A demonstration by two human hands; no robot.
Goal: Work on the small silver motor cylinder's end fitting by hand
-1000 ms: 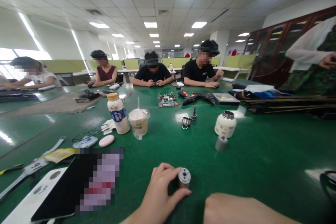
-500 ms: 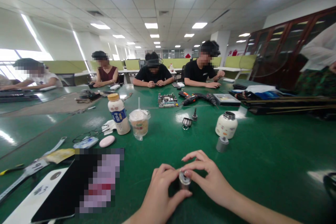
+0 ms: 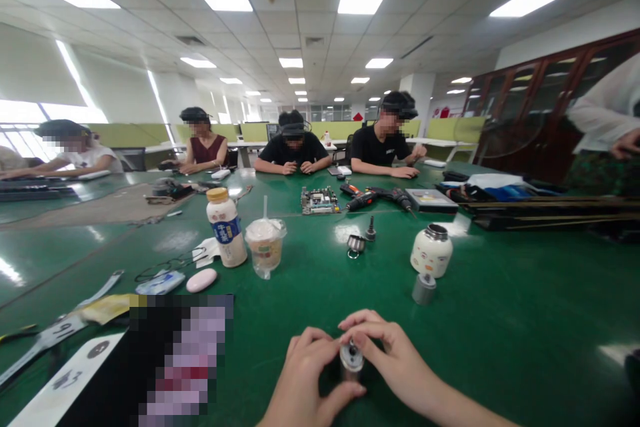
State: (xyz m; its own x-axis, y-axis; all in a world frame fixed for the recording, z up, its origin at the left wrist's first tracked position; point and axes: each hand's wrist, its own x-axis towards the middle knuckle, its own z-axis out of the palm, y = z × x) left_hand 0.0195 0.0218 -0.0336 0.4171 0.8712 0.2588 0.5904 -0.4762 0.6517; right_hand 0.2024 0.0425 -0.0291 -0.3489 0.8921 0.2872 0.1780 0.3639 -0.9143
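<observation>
Cylinder point(image 3: 352, 365) sits clamped in left hand point(image 3: 309, 368); right hand point(image 3: 396, 351) is at its top, grip I cannot tell — uneven pressing might tip it.

A blue label point(image 3: 227, 232) on the bottle point(image 3: 234, 255) read 牛乳茶; a white tag point(image 3: 61, 330) showed 91, or inverted 16; marks on the white panel point(image 3: 46, 398) were unclear.

Left hand point(image 3: 311, 370) curves in a grip, right hand point(image 3: 399, 355) arches close beside it
</observation>
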